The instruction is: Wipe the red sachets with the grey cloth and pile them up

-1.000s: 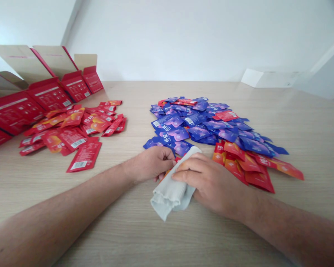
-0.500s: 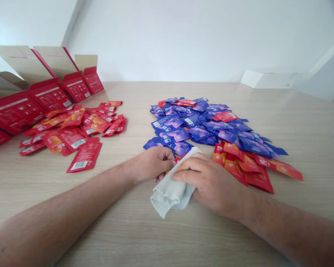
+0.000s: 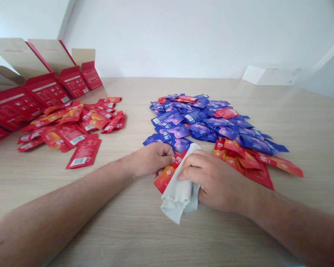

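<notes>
On the wooden worktop (image 3: 228, 237), the right hand (image 3: 213, 181) grips a grey cloth (image 3: 178, 198) lying partly over a red sachet (image 3: 164, 178); the left hand (image 3: 151, 160) is curled closed beside it, near blue sachets (image 3: 180, 145).

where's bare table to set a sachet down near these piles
Bare wood of the table lies right of the blue sachets, with a strip between them and the red sachets. More lies in front of the grey cloth. It's crowded around the left hand and right hand, where orange sachets meet the blue.
</notes>
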The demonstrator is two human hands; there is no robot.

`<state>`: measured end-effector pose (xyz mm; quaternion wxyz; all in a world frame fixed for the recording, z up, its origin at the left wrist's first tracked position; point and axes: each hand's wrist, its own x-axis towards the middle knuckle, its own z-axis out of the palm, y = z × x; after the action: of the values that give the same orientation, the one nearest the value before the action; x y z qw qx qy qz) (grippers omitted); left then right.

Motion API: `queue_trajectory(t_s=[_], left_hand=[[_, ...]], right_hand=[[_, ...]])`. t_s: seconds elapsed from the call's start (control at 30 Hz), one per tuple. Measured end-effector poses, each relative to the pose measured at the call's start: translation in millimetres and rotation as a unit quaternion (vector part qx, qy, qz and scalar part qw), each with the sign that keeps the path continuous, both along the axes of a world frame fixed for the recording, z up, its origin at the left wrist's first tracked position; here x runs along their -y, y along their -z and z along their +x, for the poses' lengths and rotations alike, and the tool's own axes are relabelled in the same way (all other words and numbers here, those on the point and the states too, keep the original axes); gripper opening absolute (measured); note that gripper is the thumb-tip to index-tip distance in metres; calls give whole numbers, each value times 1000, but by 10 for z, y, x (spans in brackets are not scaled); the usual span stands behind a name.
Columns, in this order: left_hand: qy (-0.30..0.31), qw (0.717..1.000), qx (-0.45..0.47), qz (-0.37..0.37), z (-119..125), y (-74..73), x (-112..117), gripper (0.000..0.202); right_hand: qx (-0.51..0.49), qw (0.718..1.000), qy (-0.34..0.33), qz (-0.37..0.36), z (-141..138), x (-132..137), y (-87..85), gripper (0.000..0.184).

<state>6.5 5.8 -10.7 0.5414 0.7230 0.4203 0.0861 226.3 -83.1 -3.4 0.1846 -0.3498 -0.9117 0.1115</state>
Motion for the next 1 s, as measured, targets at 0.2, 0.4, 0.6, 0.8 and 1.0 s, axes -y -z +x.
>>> queue_trajectory(t_s=[0.2,0.4,0.6,0.8,1.0], left_hand=[[6,1000,13,4,-9,15,-11,24],[-12,999,40,8,-11,53,-18,21],[-10,999,50,10,-11,73,-20,20],[-6,999,34,27,-2,42,-21,21],[-1,999,14,37,13,16,9,21]], right_hand=[[29,997,-62,-40,-43,64,-22,10],[19,999,-28,-24,-56,51,17,10],[6,998,-47,-36,-40,40,29,14],[-29,999,-11,-22,-53,40,39,21],[-64,997,25,19,-41,26,88,39]])
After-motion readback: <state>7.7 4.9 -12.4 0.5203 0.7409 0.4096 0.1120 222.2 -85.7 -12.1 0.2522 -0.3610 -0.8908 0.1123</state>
